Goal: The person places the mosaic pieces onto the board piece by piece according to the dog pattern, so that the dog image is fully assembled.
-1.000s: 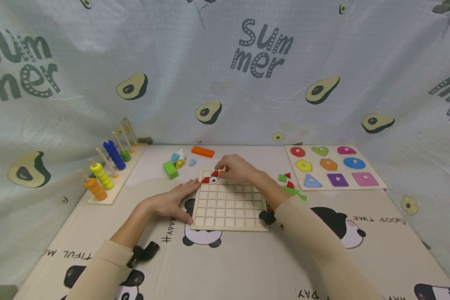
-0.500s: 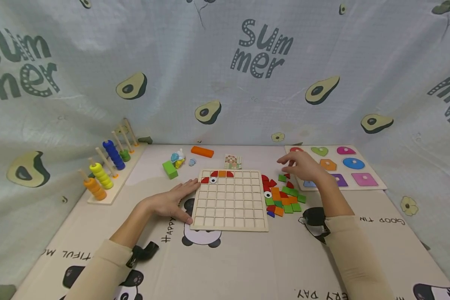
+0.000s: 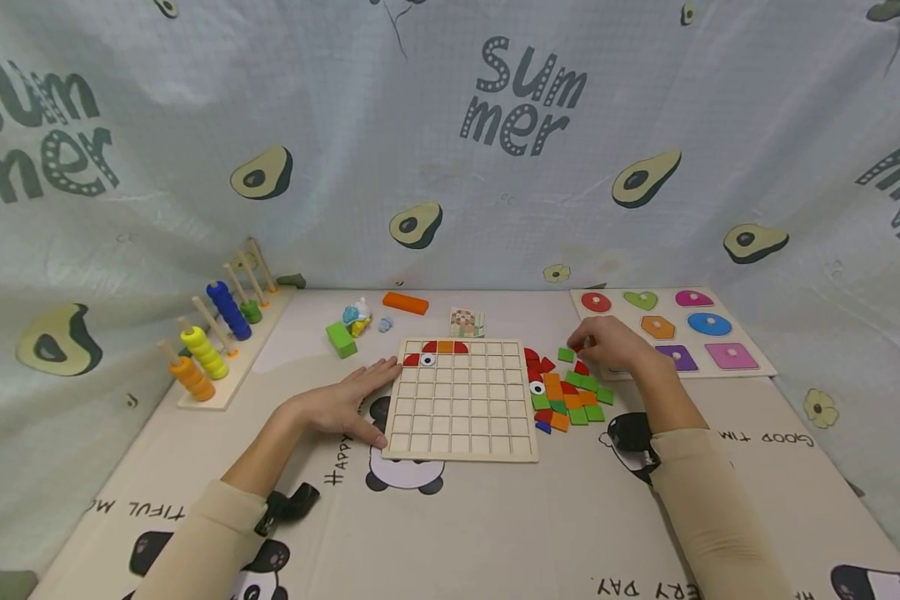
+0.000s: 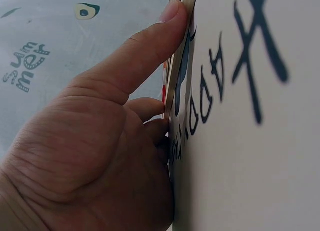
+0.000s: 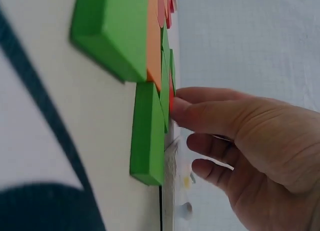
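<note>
A square wooden grid board (image 3: 465,408) lies on the table. In its far-left cells sit red rounded pieces (image 3: 411,361), an orange square (image 3: 445,347) and an eye tile (image 3: 427,360). My left hand (image 3: 345,404) rests along the board's left side, fingers extended, thumb (image 4: 172,21) on the near-left edge. Right of the board, my right hand (image 3: 617,343) reaches down at the far side of the loose blocks. Its thumb and index finger pinch a small red block (image 5: 171,93), mostly hidden by the fingertips. A green block (image 3: 566,355) lies just left of these fingertips.
Loose green, orange and red blocks (image 3: 573,398) cluster beside the board. A picture card (image 3: 467,322) lies behind it. A shape puzzle (image 3: 701,358) stands at far right, a ring-stacking rack (image 3: 228,367) at left. Beyond the board are a green block (image 3: 341,340) and orange block (image 3: 405,303).
My right hand has left an orange square on the board, swung right to the loose blocks, and lowered onto a small red one. The left hand stays put.
</note>
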